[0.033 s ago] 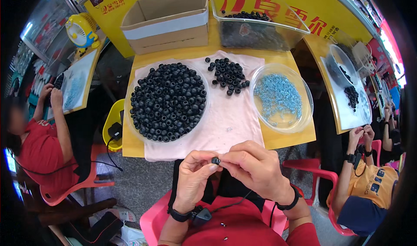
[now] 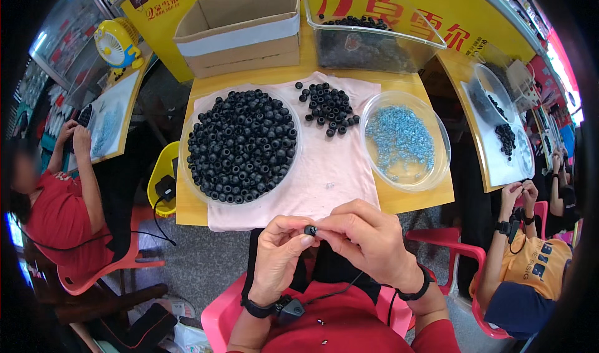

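My left hand point(image 2: 277, 259) and my right hand point(image 2: 369, 241) meet just below the table's near edge, above my lap. Their fingertips pinch one small black ring-shaped part point(image 2: 310, 230) between them. On the pink cloth point(image 2: 324, 181) ahead stands a wide clear bowl point(image 2: 187, 184) heaped with the same black rings point(image 2: 240, 144). A small loose pile of black rings point(image 2: 329, 106) lies on the cloth behind it. To the right stands a clear bowl point(image 2: 444, 159) of tiny pale blue pieces point(image 2: 399, 138).
An open cardboard box point(image 2: 240, 32) and a clear bin point(image 2: 374, 38) of black parts stand at the back of the yellow table point(image 2: 412, 200). A person in red point(image 2: 56, 203) sits to the left. Another person's hands point(image 2: 521, 197) work on the right. A yellow fan point(image 2: 116, 43) stands at far left.
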A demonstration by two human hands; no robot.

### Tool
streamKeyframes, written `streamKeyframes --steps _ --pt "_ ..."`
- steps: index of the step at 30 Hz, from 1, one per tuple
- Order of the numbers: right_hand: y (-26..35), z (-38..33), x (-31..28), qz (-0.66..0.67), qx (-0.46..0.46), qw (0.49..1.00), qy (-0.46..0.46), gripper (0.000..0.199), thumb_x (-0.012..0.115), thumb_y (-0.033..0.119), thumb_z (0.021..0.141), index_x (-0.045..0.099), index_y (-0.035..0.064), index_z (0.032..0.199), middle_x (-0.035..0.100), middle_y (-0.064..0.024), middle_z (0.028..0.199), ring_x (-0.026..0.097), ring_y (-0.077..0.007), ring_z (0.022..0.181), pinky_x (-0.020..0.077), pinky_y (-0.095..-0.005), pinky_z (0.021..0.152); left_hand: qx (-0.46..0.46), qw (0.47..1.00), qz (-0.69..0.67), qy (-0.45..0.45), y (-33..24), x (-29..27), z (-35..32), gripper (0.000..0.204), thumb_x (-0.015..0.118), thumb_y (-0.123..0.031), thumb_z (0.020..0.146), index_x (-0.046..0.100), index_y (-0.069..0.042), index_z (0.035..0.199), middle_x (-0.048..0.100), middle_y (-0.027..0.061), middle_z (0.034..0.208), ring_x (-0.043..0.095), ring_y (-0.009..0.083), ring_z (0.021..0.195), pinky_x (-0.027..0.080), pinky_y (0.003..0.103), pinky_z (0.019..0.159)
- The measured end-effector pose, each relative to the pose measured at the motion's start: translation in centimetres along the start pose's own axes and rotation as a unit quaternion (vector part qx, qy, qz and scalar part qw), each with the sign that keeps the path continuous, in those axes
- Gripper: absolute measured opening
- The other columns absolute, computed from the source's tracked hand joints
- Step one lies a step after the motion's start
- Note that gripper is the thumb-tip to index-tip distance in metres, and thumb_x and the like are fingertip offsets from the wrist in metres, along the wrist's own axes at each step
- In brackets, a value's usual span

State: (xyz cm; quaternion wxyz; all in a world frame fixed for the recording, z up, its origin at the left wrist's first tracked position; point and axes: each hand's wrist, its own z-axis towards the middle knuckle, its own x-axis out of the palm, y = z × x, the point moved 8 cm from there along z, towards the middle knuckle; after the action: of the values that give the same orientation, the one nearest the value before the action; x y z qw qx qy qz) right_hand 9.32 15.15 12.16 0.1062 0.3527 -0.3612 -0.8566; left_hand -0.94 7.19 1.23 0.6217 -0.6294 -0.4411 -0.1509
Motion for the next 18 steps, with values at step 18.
streamKeyframes --steps 18 --pt "0.0 1.6 1.1 -0.037 -0.04 0.998 0.03 0.026 0.073 0.005 0.07 0.064 0.006 0.094 0.059 -0.0032 0.082 0.062 -0.0166 0.07 0.0509 -0.0275 0.053 0.053 0.998 0.023 0.0 -1.8 -0.8 0.8 0.02 0.064 0.012 0.08 0.062 0.0 0.096 0.064 0.0151 0.102 0.065 0.019 0.088 0.056 0.03 0.08"
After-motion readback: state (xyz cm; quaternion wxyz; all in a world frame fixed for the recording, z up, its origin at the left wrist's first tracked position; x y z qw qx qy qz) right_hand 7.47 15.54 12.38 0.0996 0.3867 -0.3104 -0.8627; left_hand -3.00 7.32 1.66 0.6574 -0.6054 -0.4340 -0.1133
